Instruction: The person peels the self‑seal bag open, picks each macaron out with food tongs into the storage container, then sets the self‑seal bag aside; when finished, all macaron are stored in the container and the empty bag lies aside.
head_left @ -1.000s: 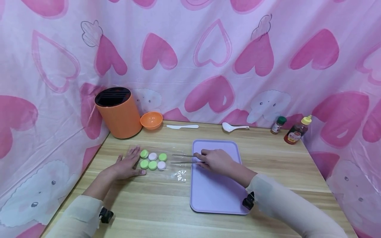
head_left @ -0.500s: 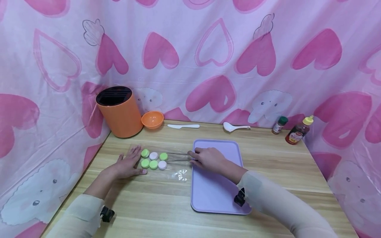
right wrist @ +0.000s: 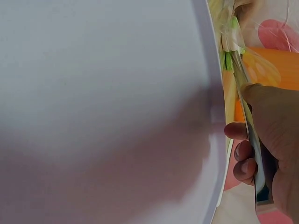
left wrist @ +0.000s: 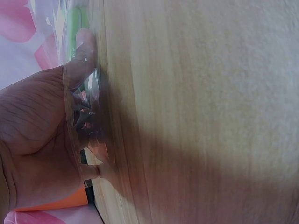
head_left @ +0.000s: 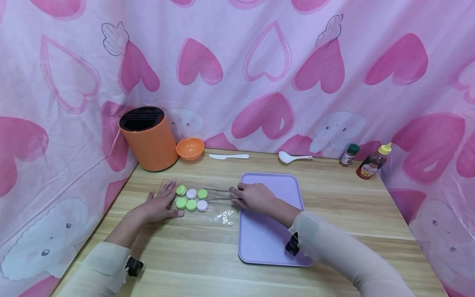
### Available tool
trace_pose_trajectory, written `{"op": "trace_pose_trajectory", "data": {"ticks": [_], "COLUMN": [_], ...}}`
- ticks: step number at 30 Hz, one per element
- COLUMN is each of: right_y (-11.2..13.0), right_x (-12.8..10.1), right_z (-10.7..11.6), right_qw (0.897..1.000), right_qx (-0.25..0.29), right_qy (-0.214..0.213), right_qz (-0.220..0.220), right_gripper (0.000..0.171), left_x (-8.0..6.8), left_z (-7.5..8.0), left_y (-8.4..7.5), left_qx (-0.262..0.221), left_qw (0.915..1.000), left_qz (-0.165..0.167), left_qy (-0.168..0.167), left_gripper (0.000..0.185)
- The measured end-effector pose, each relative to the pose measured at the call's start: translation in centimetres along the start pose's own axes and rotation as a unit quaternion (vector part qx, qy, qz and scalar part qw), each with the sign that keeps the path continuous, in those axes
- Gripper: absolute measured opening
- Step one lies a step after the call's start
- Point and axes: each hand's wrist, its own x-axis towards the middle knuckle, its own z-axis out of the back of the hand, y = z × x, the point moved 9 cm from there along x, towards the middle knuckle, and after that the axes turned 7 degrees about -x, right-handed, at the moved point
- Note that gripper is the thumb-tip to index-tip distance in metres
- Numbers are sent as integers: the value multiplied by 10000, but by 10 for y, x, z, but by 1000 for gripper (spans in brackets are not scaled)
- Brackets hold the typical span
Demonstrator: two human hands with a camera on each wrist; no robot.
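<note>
Pink heart-print curtain (head_left: 230,82), wooden table (head_left: 200,255)

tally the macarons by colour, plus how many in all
Green macarons: 4
Whitish macarons: 2
Total: 6

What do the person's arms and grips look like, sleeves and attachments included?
The left sleeve and right sleeve are pale cream, with a greyer patch near each cuff. A small boxy black device sits by each cuff: left device, right device. The left grip and right grip are bare hands, ungloved.
</note>
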Motion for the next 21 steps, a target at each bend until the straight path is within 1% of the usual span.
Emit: {"op": "trace_pose_trajectory", "data": {"ticks": [4,11,21], "right_y": [0,-9,-27], "right_x": [0,-7,-27], "right_z": [-1,5,15], "right_qw": [10000,9999,9996], "right_qx": [-4,109,235], "right_qy": [30,-107,-127], "right_qz": [-24,-81,-115], "right_gripper": [35,32,31], "left_x": [2,5,2], "left_z": [-1,-1,0], "left_y": [0,1,1], "left_qx": [-36,-110,-138], "left_qw": [10000,9999,9999], "left_qz": [-1,-7,-15], "left_qy": [21,24,40], "left_gripper": [118,120,120]}}
